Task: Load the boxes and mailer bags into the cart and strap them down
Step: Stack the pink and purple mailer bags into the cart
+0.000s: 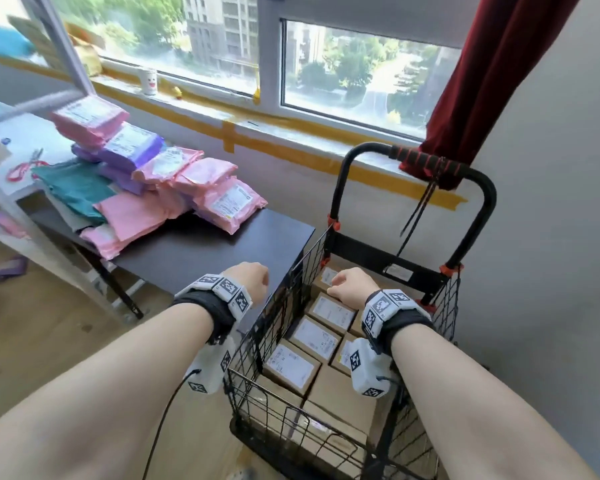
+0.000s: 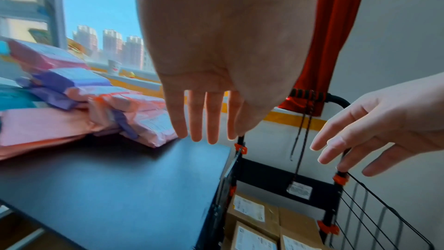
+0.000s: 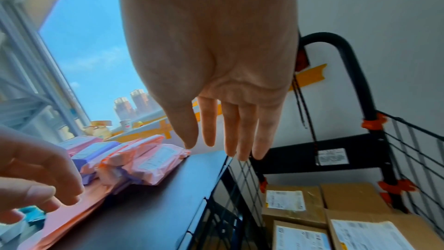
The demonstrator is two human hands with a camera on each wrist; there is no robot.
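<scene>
A black wire cart (image 1: 281,317) stands beside a dark table (image 1: 201,251). Several labelled cardboard boxes (image 1: 314,336) fill its floor, also seen in the wrist views (image 2: 250,212) (image 3: 290,202). Pink and purple mailer bags (image 1: 187,188) are piled on the table's far end (image 2: 79,102) (image 3: 134,157). My left hand (image 1: 248,278) hovers over the table's near corner, fingers straight and empty (image 2: 201,121). My right hand (image 1: 349,282) hangs over the boxes in the cart, fingers loose, holding nothing (image 3: 230,130). A black strap (image 1: 420,206) dangles from the cart handle (image 1: 426,157).
A white shelf unit (image 1: 25,133) with red scissors (image 1: 23,168) stands left of the table. The window sill (image 1: 201,105) holds a white cup (image 1: 149,81). A red curtain (image 1: 492,74) hangs behind the cart handle. The grey wall is right of the cart.
</scene>
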